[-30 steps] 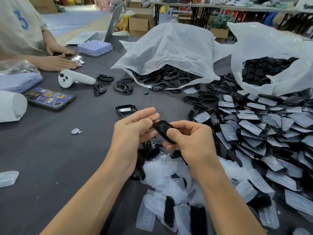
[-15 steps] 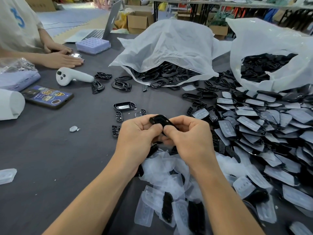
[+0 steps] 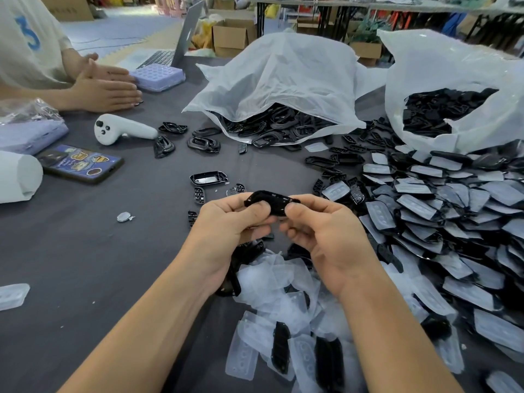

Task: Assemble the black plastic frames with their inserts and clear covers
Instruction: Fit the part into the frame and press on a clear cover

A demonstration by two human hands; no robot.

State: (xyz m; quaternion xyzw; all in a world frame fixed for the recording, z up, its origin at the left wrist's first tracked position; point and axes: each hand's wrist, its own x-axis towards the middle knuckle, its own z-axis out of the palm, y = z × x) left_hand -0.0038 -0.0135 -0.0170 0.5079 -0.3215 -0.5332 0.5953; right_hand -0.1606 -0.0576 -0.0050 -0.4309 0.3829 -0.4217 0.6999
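Both hands, left hand [image 3: 231, 222] and right hand [image 3: 326, 231], are pinching one black frame [image 3: 270, 201] with curled fingers above the gray table [image 3: 85, 251]

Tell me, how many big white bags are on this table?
2. The middle bag lies on its side, black frames spilling from its mouth; the right bag sits open at the far right. Others may lie out of view.

Glossy black frame [image 3: 270, 202], level, above scattered clear covers [image 3: 286, 282].
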